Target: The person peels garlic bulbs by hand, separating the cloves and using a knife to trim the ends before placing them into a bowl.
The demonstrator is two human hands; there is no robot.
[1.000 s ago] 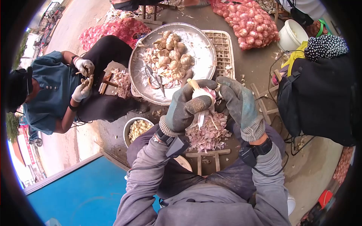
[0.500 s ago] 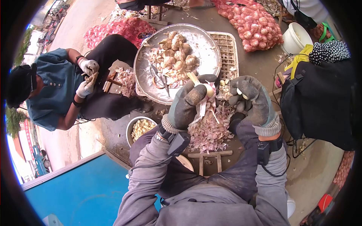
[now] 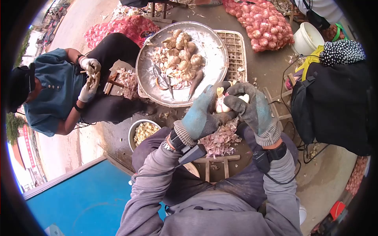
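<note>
My left hand (image 3: 202, 114), in a grey-blue work glove, is closed around a partly peeled garlic bulb (image 3: 221, 105) with a short cut stem. My gloved right hand (image 3: 256, 110) meets it, thumb and fingers closed against the bulb's right side. A pale peeled garlic clove (image 3: 245, 97) shows among the right fingers. Beyond my hands, a round metal tray (image 3: 214, 43) holds whole garlic bulbs (image 3: 184, 55), loose cloves and skins. Scissors (image 3: 167, 83) and a dark, pointed object (image 3: 195, 84) lie in it. Below my hands is a heap of garlic skins (image 3: 218, 143).
A bowl of peeled cloves (image 3: 145, 131) stands beside my left knee. Left, another person (image 3: 55, 90) in white gloves handles something small. Red net sacks of garlic (image 3: 262, 27) lie beyond the tray. A white bucket (image 3: 307, 41) and black bag (image 3: 330, 106) are at right.
My hands have come together, the right one moving left onto the bulb. The bulb has turned more upright, and its long stem and hanging skin no longer show. The view has shifted slightly.
</note>
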